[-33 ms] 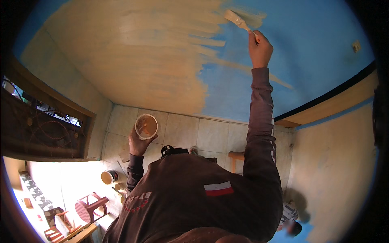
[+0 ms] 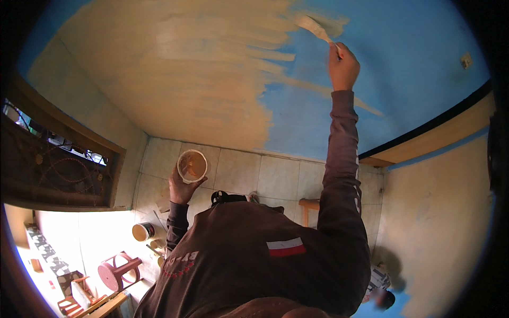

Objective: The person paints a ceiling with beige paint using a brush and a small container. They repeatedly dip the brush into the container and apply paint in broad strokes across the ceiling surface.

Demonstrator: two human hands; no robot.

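Right hand (image 2: pixel 344 66) raised, fingers wrapped round handle of paintbrush (image 2: pixel 314 26), bristles at ragged edge between beige paint (image 2: pixel 201 69) and blue wall (image 2: pixel 408 69); can't tell if touching. Left hand (image 2: pixel 182 189) lower, gripping round plastic tub (image 2: pixel 185 158), brownish paint (image 2: pixel 194 169) inside. Farther out: wooden stool (image 2: pixel 309 202), part hidden; dark bucket (image 2: pixel 150 229), maroon plastic stool (image 2: pixel 112 274) off left; another person (image 2: pixel 378 280) off right.

Brush (image 2: pixel 314 26) and right hand (image 2: pixel 344 68) slightly rightward
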